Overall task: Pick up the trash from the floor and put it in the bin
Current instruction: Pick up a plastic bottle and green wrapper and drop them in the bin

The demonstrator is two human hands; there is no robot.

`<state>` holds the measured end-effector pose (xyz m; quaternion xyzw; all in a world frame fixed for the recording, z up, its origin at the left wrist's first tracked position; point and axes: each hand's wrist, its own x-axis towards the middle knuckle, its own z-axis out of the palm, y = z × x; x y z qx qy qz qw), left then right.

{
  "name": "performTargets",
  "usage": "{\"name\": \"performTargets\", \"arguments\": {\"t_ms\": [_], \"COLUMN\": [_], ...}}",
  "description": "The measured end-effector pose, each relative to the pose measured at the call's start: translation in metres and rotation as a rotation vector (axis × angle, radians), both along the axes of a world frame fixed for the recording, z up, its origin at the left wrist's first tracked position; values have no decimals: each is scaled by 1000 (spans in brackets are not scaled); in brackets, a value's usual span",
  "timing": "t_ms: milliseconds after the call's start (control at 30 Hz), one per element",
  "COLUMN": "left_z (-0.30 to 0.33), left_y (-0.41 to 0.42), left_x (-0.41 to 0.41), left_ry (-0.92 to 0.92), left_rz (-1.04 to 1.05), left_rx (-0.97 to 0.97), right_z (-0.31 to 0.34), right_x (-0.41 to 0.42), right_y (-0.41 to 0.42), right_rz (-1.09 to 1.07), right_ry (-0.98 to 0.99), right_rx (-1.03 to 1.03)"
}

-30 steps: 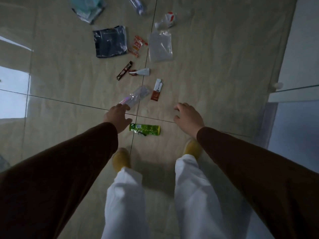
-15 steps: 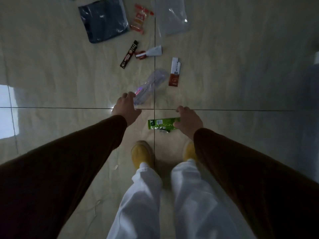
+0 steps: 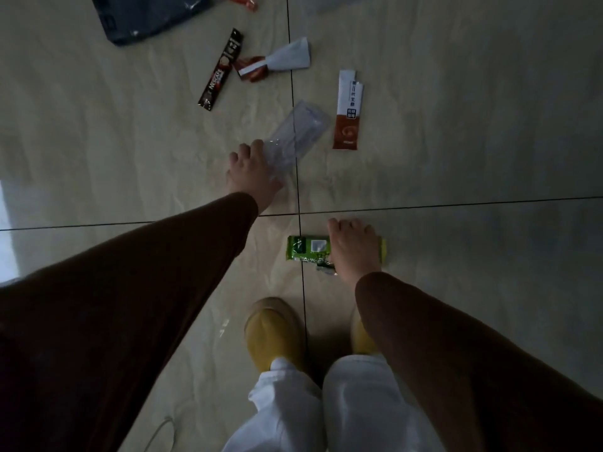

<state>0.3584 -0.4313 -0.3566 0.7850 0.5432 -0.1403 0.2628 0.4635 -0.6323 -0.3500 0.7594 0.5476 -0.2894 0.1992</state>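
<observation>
Trash lies scattered on a beige tiled floor; no bin is in view. My left hand (image 3: pixel 253 172) reaches down and its fingers close over the near end of a clear plastic packet (image 3: pixel 303 128) that rests on the floor. My right hand (image 3: pixel 354 249) lies across the right part of a green snack wrapper (image 3: pixel 306 249), fingers curled over its far edge. The wrapper's yellow end sticks out to the right of that hand. Both items touch the floor.
Farther out lie a brown and white sachet (image 3: pixel 348 112), a dark coffee stick (image 3: pixel 222 70), a white and red wrapper (image 3: pixel 280 60), a dark blue bag (image 3: pixel 150 14) and a red wrapper (image 3: pixel 241 0). My yellow slippers (image 3: pixel 274 334) stand just behind the green wrapper.
I have bent lower and the floor looks closer. My left hand moved forward onto the clear packet. My right hand slid farther over the green wrapper and curled on it.
</observation>
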Motion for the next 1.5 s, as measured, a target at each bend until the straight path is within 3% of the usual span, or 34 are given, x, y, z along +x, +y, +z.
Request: {"name": "performTargets", "arguments": {"t_ms": [100,233,433,567,733,900,1067,1233,1333,1500], "left_z": [6,53,123,119,64,5,12,68,84,77], "left_y": [-5,3,58,104,138,143,136,146,161,187], "left_x": [-6,-24,-13,21,65,85,93,84,71,53], "left_ry": [54,-40,-166,-233,-208,-49,-57,-220,-134,-7], "left_rz": [43,191,262,228,34,-129,-37,273,456,444], "left_rx": [-93,-288,-239,-170,-23,-1,-3,-166,-241,-288], "right_z": [6,51,113,91,23,-25,-15,50,80,72], "right_x": [7,29,65,75,79,87,101,145,175,209], "right_y": [-1,12,103,165,205,212,221,245,280,357], "right_rz": [-143,-554,-1180,-1360,-1283,-1209,-1229,-1091,-1033,-1044], "right_ry": [53,235,499,527,301,148,371,449,495,538], "right_rx": [-62,25,282,398,271,197,337,402,355,367]}}
